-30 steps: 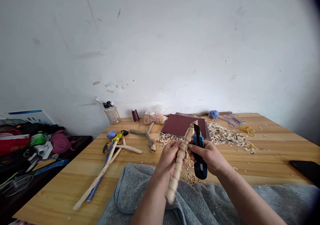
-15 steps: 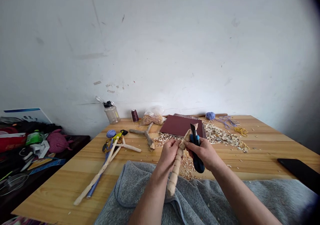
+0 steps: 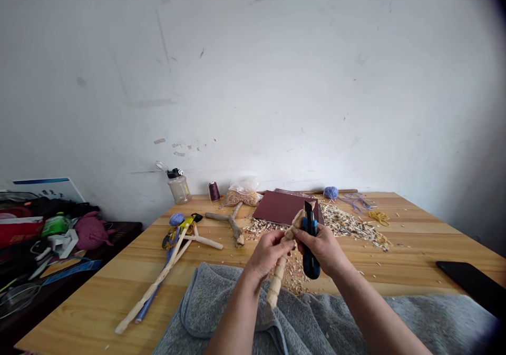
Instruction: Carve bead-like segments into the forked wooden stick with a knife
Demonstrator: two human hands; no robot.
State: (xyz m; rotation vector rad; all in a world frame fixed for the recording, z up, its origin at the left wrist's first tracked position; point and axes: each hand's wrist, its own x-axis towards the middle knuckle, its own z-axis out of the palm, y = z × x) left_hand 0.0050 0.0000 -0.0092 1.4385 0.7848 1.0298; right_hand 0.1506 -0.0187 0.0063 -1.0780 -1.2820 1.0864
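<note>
The left hand (image 3: 272,250) closes its fingers around the carved stick (image 3: 276,281), held above the grey towel (image 3: 221,297), while the right hand (image 3: 322,245) grips the utility knife (image 3: 311,255) and touches the stick too. Beyond them lie wood shavings (image 3: 351,223) and a maroon board (image 3: 282,207), with a forked branch (image 3: 233,223) to the left and a black phone-like slab (image 3: 468,280) at right.

6 o'clock: carved stick (image 3: 275,286) partly hidden by my left hand (image 3: 269,252); utility knife (image 3: 311,265) partly covered by my right (image 3: 322,247); gray towel (image 3: 221,292) cropped below. 4 o'clock: black slab (image 3: 470,281) cut off rightward. 9 o'clock: white panel's (image 3: 59,187) print too small (I squinted).
</note>
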